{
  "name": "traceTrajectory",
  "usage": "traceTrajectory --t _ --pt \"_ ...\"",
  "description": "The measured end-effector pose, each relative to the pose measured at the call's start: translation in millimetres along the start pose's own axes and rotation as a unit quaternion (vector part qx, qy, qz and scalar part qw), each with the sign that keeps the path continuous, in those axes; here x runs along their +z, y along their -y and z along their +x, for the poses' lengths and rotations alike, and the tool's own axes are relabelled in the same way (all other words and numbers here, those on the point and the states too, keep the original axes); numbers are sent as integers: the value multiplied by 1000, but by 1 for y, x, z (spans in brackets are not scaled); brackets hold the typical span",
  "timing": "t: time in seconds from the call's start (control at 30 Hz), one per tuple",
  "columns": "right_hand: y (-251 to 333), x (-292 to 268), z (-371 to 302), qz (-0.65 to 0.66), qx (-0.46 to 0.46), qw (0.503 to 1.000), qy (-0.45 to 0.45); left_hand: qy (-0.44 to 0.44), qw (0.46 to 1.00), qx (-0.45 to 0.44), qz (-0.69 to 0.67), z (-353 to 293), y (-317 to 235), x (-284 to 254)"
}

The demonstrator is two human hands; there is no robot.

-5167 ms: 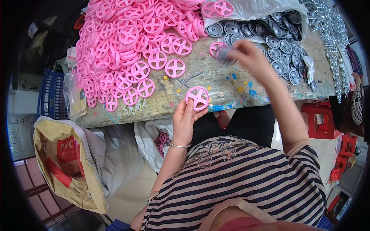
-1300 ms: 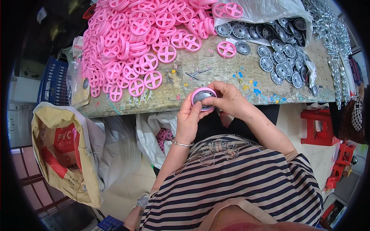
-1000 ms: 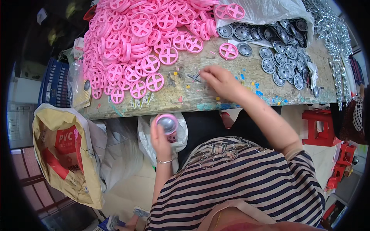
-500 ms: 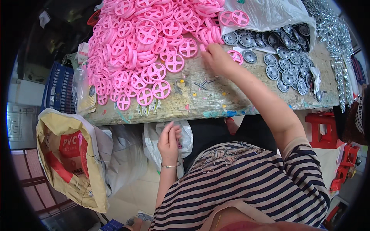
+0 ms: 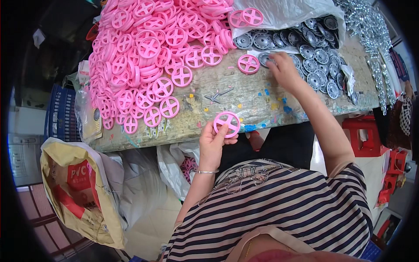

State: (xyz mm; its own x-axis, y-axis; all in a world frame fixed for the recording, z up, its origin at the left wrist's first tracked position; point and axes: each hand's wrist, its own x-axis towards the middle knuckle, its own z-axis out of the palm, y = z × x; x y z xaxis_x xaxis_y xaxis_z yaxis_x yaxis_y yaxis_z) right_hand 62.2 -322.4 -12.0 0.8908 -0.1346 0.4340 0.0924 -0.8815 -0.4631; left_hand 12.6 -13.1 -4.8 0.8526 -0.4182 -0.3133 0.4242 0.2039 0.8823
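Note:
My left hand (image 5: 214,142) is closed on a pink spoked wheel (image 5: 228,114), holding it up at the table's front edge with the thumb across its lower part. Farther right, my right hand (image 5: 283,70) reaches over the table, its fingertips closed on the right edge of a grey round disc (image 5: 265,58). Just left of that disc, another pink wheel (image 5: 248,64) lies flat by itself. A large heap of pink wheels (image 5: 149,47) covers the table's left side. More grey discs (image 5: 322,56) spill from a white plastic bag (image 5: 290,15) at the back right.
Several small metal pins (image 5: 216,96) lie mid-table on the worn wooden top (image 5: 196,118). Silver tinsel (image 5: 371,39) hangs at the right edge. Below stand an open sack (image 5: 100,174) and a white bag (image 5: 168,163) with pink pieces inside. A red stool (image 5: 362,135) stands at right.
My left hand, empty before, has risen to the table edge and holds a pink wheel. My right hand has moved right from the pink heap to the grey disc. The view has shifted slightly.

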Motion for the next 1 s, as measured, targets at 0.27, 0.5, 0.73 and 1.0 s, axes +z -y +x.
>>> traceTrajectory --t 0.27,0.5,0.73,1.0 --pt "-25 0 30 -53 194 975 93 -10 999 -22 -27 -6 3 -3" --pt "53 -26 18 269 181 943 72 -30 999 7 -37 -8 1 -4" --pt "132 8 -67 294 48 939 173 32 997 29 -57 -7 -4 5" --pt "141 9 -66 388 236 848 273 32 997 24 -66 -17 -2 10"
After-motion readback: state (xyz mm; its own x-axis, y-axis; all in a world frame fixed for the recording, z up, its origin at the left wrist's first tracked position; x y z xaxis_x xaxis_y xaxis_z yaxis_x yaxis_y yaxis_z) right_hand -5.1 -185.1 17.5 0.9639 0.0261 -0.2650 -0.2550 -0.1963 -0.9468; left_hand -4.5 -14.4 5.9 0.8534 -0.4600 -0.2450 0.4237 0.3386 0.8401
